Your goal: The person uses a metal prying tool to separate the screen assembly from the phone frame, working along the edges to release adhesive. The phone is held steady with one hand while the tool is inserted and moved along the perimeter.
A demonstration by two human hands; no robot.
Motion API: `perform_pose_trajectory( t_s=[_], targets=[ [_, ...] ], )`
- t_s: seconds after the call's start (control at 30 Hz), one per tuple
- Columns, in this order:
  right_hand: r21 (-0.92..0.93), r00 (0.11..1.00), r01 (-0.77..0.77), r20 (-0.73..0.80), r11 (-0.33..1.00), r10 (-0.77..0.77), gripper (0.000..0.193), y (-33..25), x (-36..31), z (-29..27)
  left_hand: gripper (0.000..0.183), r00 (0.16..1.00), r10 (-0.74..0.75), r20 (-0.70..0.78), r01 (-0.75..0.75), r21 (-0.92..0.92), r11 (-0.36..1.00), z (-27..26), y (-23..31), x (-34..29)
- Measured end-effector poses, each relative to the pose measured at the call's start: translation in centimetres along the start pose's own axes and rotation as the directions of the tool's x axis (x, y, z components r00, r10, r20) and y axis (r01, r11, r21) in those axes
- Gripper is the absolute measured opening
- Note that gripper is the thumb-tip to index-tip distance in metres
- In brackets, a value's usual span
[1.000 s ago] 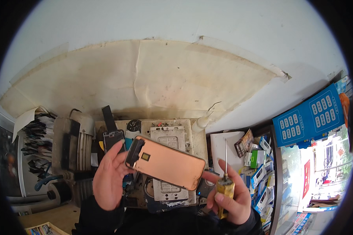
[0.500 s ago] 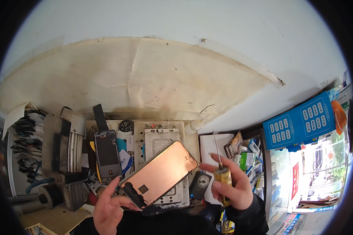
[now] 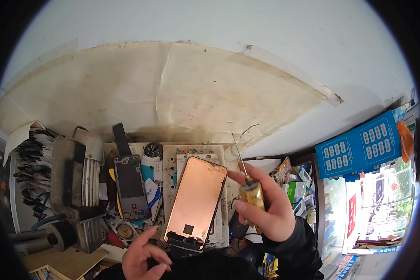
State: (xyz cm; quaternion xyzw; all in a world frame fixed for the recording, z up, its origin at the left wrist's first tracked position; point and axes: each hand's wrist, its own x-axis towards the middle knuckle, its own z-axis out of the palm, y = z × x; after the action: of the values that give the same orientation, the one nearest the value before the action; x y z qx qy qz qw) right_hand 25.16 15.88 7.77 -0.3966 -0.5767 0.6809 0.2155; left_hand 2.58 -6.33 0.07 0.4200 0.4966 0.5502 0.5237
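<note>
Positioning seems to be the step in hand: a flat, rectangular phone panel with a copper-coloured back and a black strip across its near end (image 3: 193, 196) lies turned copper side up over a grubby off-white rectangular work plate (image 3: 170, 154). The panel leans slightly toward one o'clock, its strip and small dark square cut-out at the six o'clock end. Whether it rests on the plate or is held just above it, I cannot tell.

The right hand (image 3: 273, 210), at three o'clock from the panel, has its thumb and fingers wrapped around a stubby, worn yellow handle with a long thin metal shaft (image 3: 253, 198). The shaft points to eleven o'clock, its tip in the air and clear of the panel. One fingertip sits right beside the panel's upper right edge; contact there is unclear.

The left hand (image 3: 137, 259), between seven and eight o'clock from the panel, has its fingers loosely parted and shows nothing in its grasp; it is apart from the strip end. Between nine and ten o'clock, well apart from the panel, lies a dark grey rectangular phone body (image 3: 131, 182).

In my judgement, any work with the shaft on the panel calls first for the left fingers to steady its edge, then for the tip to come down low and flat, sparing the copper sheet and the black strip.
</note>
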Motion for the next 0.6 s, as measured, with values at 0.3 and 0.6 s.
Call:
perform_pose_trajectory(
  t_s=[0.3, 0.6],
  targets=[
    [-0.044, 0.996, 0.058, 0.068, 0.997, -0.055, 0.068, 0.3, 0.6, 0.2, 0.064, 0.917, 0.361, 0.167, -0.386, 0.594, 0.706, 0.6, 0.6, 1.9],
    [-0.323, 0.964, 0.266, 0.111, 0.908, -0.243, 0.081, 0.6, -2.2, -2.8, 0.061, 0.859, 0.446, 0.252, -0.417, 0.850, 0.322, 0.8, 3.0, 3.4]
  ],
)
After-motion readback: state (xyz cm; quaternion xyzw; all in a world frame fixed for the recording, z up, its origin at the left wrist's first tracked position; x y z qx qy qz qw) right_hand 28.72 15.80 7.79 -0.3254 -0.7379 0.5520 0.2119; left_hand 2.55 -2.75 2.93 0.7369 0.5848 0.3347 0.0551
